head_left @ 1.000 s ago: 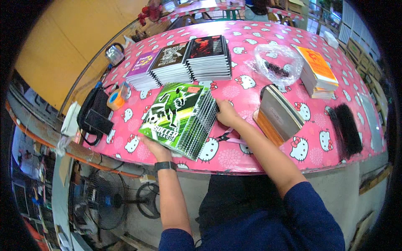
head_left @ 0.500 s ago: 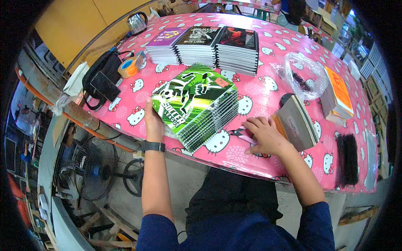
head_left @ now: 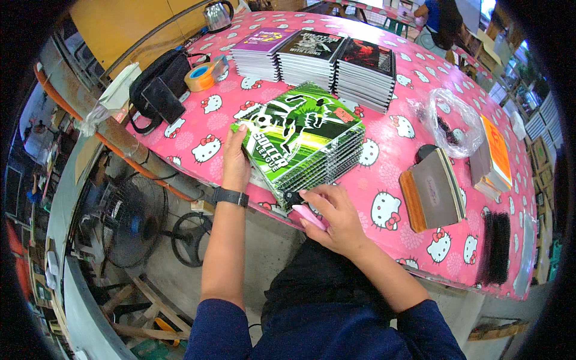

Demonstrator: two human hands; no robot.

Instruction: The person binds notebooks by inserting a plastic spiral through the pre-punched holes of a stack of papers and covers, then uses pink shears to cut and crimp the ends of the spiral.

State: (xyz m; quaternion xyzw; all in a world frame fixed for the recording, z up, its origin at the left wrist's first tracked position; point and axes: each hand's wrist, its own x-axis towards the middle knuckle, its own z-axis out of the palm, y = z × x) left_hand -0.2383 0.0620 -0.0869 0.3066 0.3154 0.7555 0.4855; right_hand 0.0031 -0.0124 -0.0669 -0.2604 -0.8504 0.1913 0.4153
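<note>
A stack of green spiral-bound notebooks (head_left: 300,129) with a soccer player on the cover lies near the table's front edge. Its coil-bound side is turned toward me. My left hand (head_left: 236,161) grips the left edge of the stack, thumb by the top cover and fingers mostly hidden. My right hand (head_left: 341,221) is closed around a pink-handled tool (head_left: 309,217) with a dark head. That head is at the stack's near corner, by the ends of the coils; whether it touches them I cannot tell.
Behind stand stacks of purple (head_left: 264,39) and black notebooks (head_left: 367,59). Orange tape (head_left: 200,78) and a black bag (head_left: 161,81) are at left. To the right are a grey-covered block (head_left: 433,195), a clear plastic coil (head_left: 459,129), an orange-topped stack (head_left: 497,153) and black coils (head_left: 495,247).
My right hand has picked up the pink-handled tool from the table and brought it left to the stack's near corner. My left hand stays on the stack. The whole view has shifted.
</note>
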